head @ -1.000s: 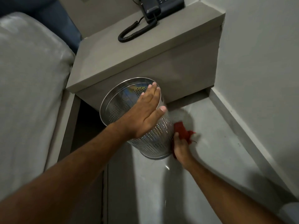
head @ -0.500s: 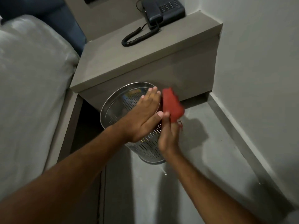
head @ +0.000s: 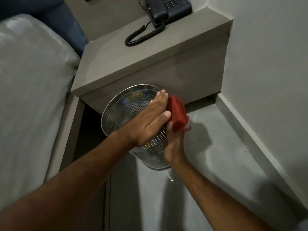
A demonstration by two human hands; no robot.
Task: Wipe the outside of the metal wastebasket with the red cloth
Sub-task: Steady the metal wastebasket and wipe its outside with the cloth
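From the head camera I see the perforated metal wastebasket at frame centre, tilted on the grey floor below the bedside cabinet. My left hand lies flat and open across its rim and side. My right hand presses the red cloth against its right outer wall.

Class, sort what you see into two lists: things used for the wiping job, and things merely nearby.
In use: metal wastebasket, red cloth, left hand, right hand.

Merely nearby: telephone with coiled cord, bedside table, mattress.
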